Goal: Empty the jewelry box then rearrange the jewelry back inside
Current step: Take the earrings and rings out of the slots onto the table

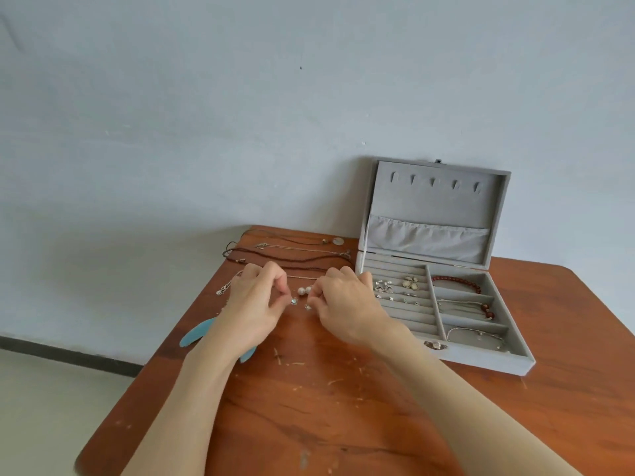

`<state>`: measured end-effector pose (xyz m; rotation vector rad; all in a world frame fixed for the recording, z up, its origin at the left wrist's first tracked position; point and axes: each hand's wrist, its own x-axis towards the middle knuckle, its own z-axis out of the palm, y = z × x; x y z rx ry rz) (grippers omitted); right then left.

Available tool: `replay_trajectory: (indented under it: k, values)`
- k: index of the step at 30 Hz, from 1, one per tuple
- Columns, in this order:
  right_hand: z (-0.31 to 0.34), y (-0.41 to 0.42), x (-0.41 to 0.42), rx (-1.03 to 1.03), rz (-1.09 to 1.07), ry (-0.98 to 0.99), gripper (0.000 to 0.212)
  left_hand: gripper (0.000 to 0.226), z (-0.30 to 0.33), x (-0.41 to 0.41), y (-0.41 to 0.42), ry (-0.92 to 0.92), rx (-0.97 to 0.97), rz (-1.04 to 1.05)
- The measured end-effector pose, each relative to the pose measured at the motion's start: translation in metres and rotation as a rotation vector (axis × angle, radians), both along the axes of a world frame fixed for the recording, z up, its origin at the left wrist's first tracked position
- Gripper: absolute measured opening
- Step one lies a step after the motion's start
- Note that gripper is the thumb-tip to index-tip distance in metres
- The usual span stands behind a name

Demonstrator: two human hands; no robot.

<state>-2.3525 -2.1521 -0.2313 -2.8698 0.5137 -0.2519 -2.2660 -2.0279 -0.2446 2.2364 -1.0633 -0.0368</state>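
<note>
My left hand [256, 297] and right hand [338, 297] each pinch a small silver earring [294, 301] over the counter [309, 407], two pearls [304, 289] between them. Beyond lie necklaces [292, 257] stretched left to right. The grey jewelry box [443, 304] stands open on the right, its long side slanting away, holding earrings and bracelets.

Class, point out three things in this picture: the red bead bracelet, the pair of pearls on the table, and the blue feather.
red bead bracelet [458, 280], head view, mid-strand
pair of pearls [304, 290], head view, where they meet
blue feather [196, 334], head view, broad blade
</note>
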Motion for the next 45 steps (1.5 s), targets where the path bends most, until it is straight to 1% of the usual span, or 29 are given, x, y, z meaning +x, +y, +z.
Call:
replay_trajectory:
  k: [5, 8, 13, 16, 20, 23, 27, 29, 31, 34, 38, 43, 45]
  values:
    - [-0.006, 0.004, 0.01, -0.006, -0.028, 0.024, 0.026, 0.029, -0.007, 0.009, -0.001, 0.011, 0.057, -0.043]
    - [-0.008, 0.004, 0.013, -0.017, -0.034, 0.026, 0.027, 0.02, -0.006, 0.008, -0.003, 0.055, 0.034, -0.044]
    - [-0.01, 0.003, 0.014, -0.047, -0.036, 0.024, 0.027, 0.018, -0.008, 0.01, -0.004, 0.034, 0.022, -0.059]
    - [-0.011, 0.003, 0.013, -0.055, -0.037, 0.011, 0.025, 0.013, -0.007, 0.009, -0.003, 0.004, -0.01, -0.071]
    - [-0.009, 0.002, 0.006, 0.009, -0.033, -0.089, 0.021, 0.014, -0.007, 0.007, -0.005, -0.045, -0.035, -0.088]
    - [-0.007, -0.001, -0.006, 0.063, -0.008, -0.195, 0.017, 0.009, -0.01, 0.006, -0.006, -0.084, -0.096, -0.069]
    - [-0.003, -0.018, -0.03, 0.162, 0.001, -0.34, 0.012, 0.011, -0.005, -0.005, -0.015, -0.311, -0.137, -0.13]
    - [-0.003, -0.034, -0.044, 0.176, -0.035, -0.366, 0.012, 0.011, 0.0, -0.012, -0.024, -0.388, -0.136, -0.178]
    - [-0.004, -0.052, -0.056, 0.177, -0.095, -0.378, 0.012, 0.013, 0.003, -0.018, -0.037, -0.42, -0.128, -0.217]
    - [-0.007, -0.078, -0.07, 0.206, -0.21, -0.416, 0.012, 0.016, 0.007, -0.028, -0.063, -0.442, -0.122, -0.25]
    - [-0.011, -0.106, -0.075, 0.222, -0.368, -0.378, 0.019, 0.016, 0.011, -0.039, -0.102, -0.44, -0.116, -0.262]
    - [-0.015, -0.116, -0.071, 0.219, -0.384, -0.319, 0.023, 0.029, 0.008, -0.047, -0.145, -0.381, 0.034, -0.236]
    - [-0.016, -0.116, -0.071, 0.191, -0.376, -0.298, 0.025, 0.032, 0.004, -0.046, -0.154, -0.385, 0.088, -0.222]
